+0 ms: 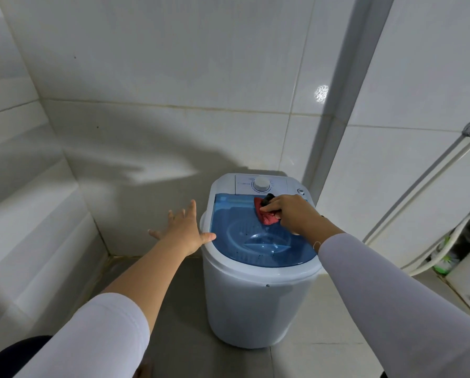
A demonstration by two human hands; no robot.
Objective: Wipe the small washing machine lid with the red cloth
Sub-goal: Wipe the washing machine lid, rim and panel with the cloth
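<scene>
A small white washing machine (255,304) stands on the floor in a tiled corner. Its clear blue lid (255,241) is closed, with a white control panel and dial (261,184) behind it. My right hand (291,214) grips a bunched red cloth (266,214) and presses it on the far right part of the lid, near the panel. My left hand (183,227) hovers with fingers spread beside the machine's left rim, its thumb touching the rim at the lid's edge.
White tiled walls (173,105) close in behind and to the left. A vertical white pipe casing (334,118) runs behind the machine. To the right are metal pipes and hoses (433,173) and a low ledge. Grey floor tiles (179,309) lie in front.
</scene>
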